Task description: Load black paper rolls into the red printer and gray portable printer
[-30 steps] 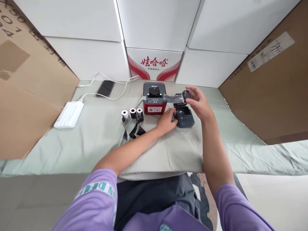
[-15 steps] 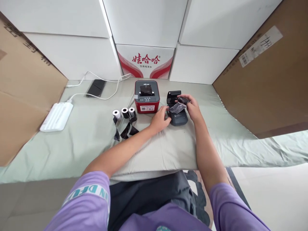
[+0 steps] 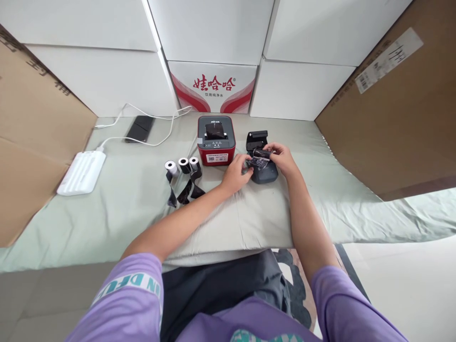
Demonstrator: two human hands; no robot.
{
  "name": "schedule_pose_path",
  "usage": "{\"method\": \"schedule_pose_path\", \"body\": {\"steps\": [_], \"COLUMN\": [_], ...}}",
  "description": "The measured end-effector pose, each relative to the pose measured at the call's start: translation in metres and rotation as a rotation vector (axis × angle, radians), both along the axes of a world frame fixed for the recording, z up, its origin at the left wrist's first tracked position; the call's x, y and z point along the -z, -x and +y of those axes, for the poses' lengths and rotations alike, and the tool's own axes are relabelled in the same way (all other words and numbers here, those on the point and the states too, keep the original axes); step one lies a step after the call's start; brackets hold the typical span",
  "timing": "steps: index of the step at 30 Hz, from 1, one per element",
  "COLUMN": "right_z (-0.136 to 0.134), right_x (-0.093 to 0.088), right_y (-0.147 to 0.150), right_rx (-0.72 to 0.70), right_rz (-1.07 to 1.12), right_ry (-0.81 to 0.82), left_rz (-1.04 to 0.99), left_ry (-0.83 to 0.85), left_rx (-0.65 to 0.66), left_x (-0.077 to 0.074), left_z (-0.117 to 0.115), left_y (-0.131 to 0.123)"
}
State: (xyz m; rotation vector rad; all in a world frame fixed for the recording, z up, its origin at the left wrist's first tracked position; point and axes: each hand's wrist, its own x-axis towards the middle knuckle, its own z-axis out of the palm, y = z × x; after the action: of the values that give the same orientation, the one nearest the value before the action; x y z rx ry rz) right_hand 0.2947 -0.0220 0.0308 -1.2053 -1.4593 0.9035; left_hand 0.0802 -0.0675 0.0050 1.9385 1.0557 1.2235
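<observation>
A small dark grey label printer (image 3: pixel 265 175) sits on the cloth with its lid (image 3: pixel 257 138) raised at the back. My right hand (image 3: pixel 282 157) grips a black paper roll (image 3: pixel 261 153) lying sideways over the printer's open bay. From the roll a shiny black paper strip (image 3: pixel 259 163) hangs toward the left. My left hand (image 3: pixel 235 173) is at the printer's left edge, its curled fingers on the loose end of that strip; the fingertips are partly hidden.
Left of my hands stands a red and black printer (image 3: pixel 216 142). Several paper rolls (image 3: pixel 184 165) with trailing strips stand nearby. A black phone (image 3: pixel 140 128), a white power bank (image 3: pixel 81 173) and a white cable (image 3: pixel 140 141) lie farther left. Cardboard boxes (image 3: pixel 388 109) flank the table.
My right hand has brought the roll lower and left, turning it sideways over the printer's bay. My left hand stays at the left edge. The view has shifted slightly.
</observation>
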Motion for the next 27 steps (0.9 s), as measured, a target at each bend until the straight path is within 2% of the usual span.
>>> {"method": "schedule_pose_path", "body": {"steps": [5, 10, 15, 23, 27], "right_z": [0.003, 0.006, 0.005, 0.001, -0.002], "right_x": [0.007, 0.01, 0.003, -0.007, -0.009], "right_y": [-0.006, -0.007, -0.008, -0.019, -0.025], "right_rx": [0.004, -0.004, -0.11, -0.221, -0.252], "right_rz": [0.016, 0.107, 0.116, 0.135, 0.143], "right_ry": [-0.004, 0.103, 0.208, 0.332, 0.317], "left_rz": [0.024, 0.07, 0.168, 0.26, 0.252], "left_ry": [-0.038, -0.081, -0.081, -0.064, -0.066], "left_rx": [-0.006, 0.033, 0.118, 0.139, 0.138], "left_x": [-0.001, 0.001, 0.002, -0.003, -0.003], "left_z": [-0.001, 0.001, 0.005, 0.009, 0.009], "left_y": [0.0, 0.001, 0.001, 0.0, -0.001]}}
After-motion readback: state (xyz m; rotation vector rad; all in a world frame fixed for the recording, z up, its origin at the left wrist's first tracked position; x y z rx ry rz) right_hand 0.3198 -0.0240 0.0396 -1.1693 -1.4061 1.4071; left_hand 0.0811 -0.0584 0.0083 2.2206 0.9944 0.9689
